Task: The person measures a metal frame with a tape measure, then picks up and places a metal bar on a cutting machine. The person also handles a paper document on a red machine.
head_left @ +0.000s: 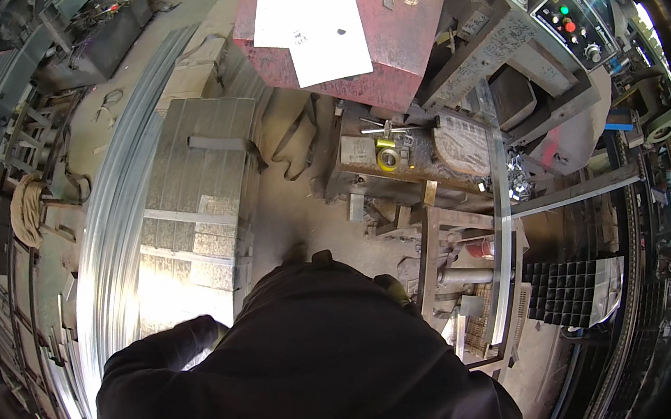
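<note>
Both my arms are in dark sleeves. On the left, the sleeve bends in toward my body, and only a small greenish patch of my left hand (221, 332) shows at its end, beside sunlit stacked metal bars (194, 168). A yellow-green patch of my right hand (395, 289) peeks out past my jacket, near a metal frame (427, 253). The fingers of both hands are hidden, so whether they hold anything does not show.
Long shiny metal profiles (116, 210) run along the left. Ahead stands a red machine housing (391, 46) with white papers (324, 33) on it. A yellow tape measure (388, 158) lies on the workbench (357, 180). A control panel (575, 23) is at upper right, a black gridded tray (564, 293) at right.
</note>
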A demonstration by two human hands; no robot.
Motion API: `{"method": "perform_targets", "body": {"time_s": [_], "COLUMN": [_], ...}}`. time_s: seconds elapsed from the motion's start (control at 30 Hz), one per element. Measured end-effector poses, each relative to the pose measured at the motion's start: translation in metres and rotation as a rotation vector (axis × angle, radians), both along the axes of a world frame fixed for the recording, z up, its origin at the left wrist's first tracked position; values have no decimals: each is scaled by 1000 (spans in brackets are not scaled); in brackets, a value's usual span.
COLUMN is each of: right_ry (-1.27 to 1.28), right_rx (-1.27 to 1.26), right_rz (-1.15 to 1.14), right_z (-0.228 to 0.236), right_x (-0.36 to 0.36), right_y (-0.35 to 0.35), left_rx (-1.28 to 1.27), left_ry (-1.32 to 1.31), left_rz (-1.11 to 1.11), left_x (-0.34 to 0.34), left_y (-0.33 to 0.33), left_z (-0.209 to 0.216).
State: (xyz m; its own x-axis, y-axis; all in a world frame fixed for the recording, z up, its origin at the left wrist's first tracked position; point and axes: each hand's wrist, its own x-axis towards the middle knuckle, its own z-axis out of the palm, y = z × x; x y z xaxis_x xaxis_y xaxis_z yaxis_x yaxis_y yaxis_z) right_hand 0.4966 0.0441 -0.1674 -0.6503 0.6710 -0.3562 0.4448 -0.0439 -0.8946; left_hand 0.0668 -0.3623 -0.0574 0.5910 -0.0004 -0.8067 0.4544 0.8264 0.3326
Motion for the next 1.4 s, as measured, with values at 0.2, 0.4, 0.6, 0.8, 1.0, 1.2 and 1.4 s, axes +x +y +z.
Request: {"method": "perform_targets", "body": {"time_s": [0.2, 0.4, 0.6, 0.8, 1.0, 1.2, 1.4], "right_ry": [-238, -340, -212, -208, -121, 66, 74], "right_rx": [-73, 121, -13, -75, -105, 245, 487], "right_rz": [34, -77, -258, -217, -160, 31, 73], "right_z": [37, 69, 66, 58, 60, 147, 297], "right_x": [-40, -91, -108, -117, -137, -208, -296], "right_y": [6, 3, 16, 35, 80, 183, 277], "left_rx": [586, 1110, 1303, 1279, 1149, 838, 947], "left_ry": [505, 823, 587, 588, 544, 495, 561], "left_rz": [-198, 314, 745, 919, 1261, 1661, 1720], "left_x": [-131, -148, -102, -108, -141, -151, -166], "left_y": [164, 329, 395, 410, 436, 482, 513], "left_z": [-11, 89, 110, 88, 106, 146, 142]}}
